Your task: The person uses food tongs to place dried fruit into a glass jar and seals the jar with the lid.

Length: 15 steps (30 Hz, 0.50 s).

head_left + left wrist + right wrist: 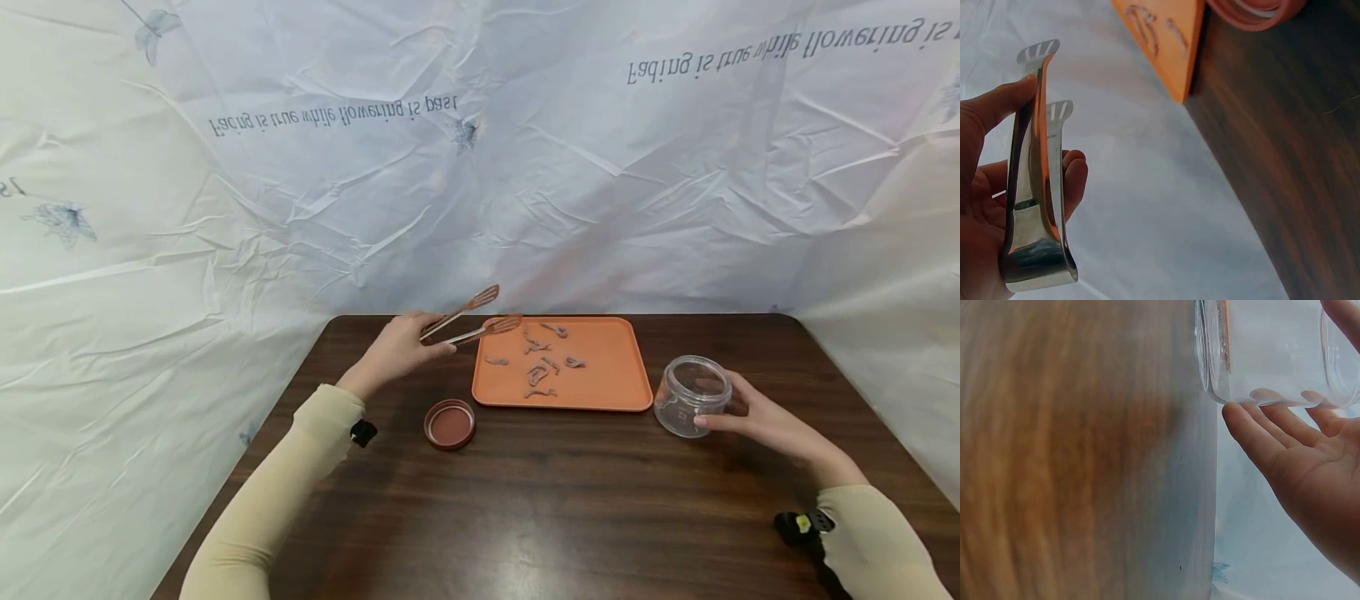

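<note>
My left hand (397,354) grips metal tongs (1034,250) with slotted ends; in the head view these stand apart over the left edge of an orange tray (611,367). Several small greyish-brown, curled strips (537,375) lie scattered on the tray, mostly on its left half. On the right, my right hand (772,425) holds a clear jar (678,417) by its side, thumb in front and fingers behind. The jar is upright with an uncovered mouth, beside the tray's right edge. In the right wrist view, fingertips (1233,412) lie against the clear wall.
A reddish-brown round lid (450,423) lies inside up on the dark wooden table (525,500), in front of the tray's left corner. White sheeting (525,208) with printed lettering hangs behind the table and along both sides.
</note>
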Tool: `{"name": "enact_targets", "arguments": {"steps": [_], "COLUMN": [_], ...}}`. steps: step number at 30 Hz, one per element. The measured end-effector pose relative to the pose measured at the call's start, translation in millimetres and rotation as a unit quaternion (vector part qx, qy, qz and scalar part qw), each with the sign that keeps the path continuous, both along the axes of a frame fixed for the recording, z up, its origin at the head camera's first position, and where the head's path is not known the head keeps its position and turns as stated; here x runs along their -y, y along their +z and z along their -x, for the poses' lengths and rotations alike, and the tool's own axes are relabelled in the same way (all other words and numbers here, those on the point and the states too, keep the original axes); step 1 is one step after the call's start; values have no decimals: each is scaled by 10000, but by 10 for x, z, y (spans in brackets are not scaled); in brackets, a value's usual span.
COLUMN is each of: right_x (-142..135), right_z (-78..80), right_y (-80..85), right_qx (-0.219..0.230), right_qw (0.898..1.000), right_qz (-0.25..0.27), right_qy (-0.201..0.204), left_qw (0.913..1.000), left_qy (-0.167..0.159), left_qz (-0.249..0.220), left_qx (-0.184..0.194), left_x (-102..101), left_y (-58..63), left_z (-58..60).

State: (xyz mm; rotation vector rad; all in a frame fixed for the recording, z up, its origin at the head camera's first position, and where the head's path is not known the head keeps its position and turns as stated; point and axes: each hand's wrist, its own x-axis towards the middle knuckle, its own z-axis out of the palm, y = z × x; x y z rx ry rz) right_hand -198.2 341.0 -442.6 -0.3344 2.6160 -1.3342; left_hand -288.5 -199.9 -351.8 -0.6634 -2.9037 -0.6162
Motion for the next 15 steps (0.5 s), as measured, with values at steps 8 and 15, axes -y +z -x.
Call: {"name": "enact_targets", "arguments": {"steps": [8,15], "right_x": [2,-2], "right_z": [8,3], "right_y": [-7,-20], "right_qx": [-31,-20], "right_qw": [10000,10000], "right_qz": [-5,-10], "right_qy": [10,-16], "left_qw": [9975,9949], "left_qy": [-179,-142], "left_qz": [467,742], "left_qx": [497,664], "left_x": [-16,-5], "left_y": [-159,-239], "left_z": [-55,-73]}}
